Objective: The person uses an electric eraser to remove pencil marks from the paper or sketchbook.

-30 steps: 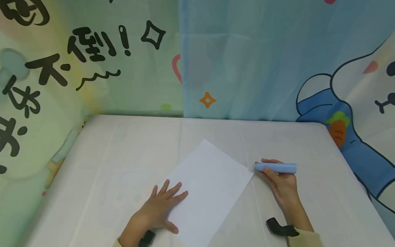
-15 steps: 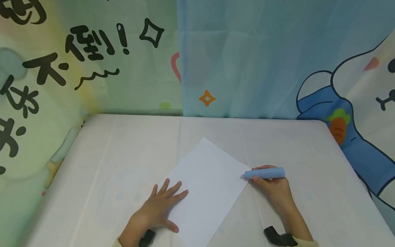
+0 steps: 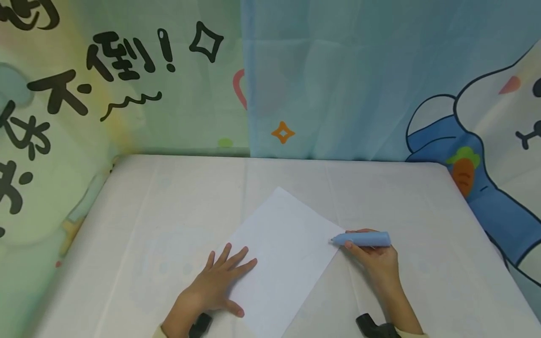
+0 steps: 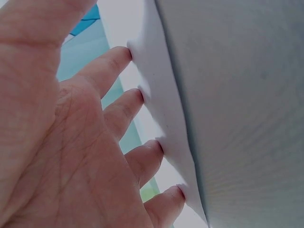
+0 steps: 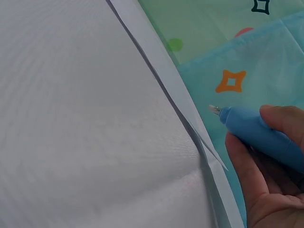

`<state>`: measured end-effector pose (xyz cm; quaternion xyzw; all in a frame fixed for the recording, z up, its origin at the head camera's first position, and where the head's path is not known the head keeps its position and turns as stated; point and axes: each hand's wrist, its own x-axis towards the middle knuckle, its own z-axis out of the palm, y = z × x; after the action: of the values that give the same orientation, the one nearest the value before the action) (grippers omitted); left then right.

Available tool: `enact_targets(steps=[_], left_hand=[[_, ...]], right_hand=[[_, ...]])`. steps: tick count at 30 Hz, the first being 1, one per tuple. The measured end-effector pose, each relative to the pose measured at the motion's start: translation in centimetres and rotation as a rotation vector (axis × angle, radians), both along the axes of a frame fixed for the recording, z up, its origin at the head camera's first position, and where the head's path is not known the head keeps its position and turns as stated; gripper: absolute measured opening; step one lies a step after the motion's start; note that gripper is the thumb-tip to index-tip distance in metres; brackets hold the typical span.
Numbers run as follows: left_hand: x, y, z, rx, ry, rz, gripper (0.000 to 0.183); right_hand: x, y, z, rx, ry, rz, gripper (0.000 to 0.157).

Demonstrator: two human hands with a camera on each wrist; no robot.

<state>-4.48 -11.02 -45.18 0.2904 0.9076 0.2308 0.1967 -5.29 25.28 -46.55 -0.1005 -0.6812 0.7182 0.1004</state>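
Observation:
A white sheet of paper (image 3: 283,263) lies turned on the white-covered table, one corner toward the far side. My left hand (image 3: 217,286) rests on its left edge with fingers spread; in the left wrist view the fingertips (image 4: 153,148) press down on the paper. Over the right corner, my right hand (image 3: 376,263) holds a thick, light-blue, pen-shaped electric eraser (image 3: 361,239) between thumb and fingers. Its small whitish tip (image 5: 213,109) points left, close over the paper in the head view. The eraser's rear end is out of frame in the right wrist view.
The white tablecloth (image 3: 177,202) has fold creases and reaches back to a printed curtain (image 3: 329,94) behind the table. Black wrist mounts sit on both wrists, the right mount (image 3: 376,327) lying close above the cloth.
My right hand has moved left and slightly nearer with the electric eraser, from beside the paper's right corner to over it. The left hand stays in place.

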Motion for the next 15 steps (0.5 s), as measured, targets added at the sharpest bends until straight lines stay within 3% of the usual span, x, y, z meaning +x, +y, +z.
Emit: enact_targets(steps=[8, 15], left_hand=[[0.39, 0.24, -0.03, 0.008, -0.026, -0.016, 0.106], [0.28, 0.14, 0.43, -0.006, -0.007, -0.007, 0.106]], right_hand=[[0.83, 0.47, -0.25, 0.08, -0.073, -0.037, 0.035], [0.28, 0.24, -0.29, 0.086, -0.012, -0.012, 0.037]])
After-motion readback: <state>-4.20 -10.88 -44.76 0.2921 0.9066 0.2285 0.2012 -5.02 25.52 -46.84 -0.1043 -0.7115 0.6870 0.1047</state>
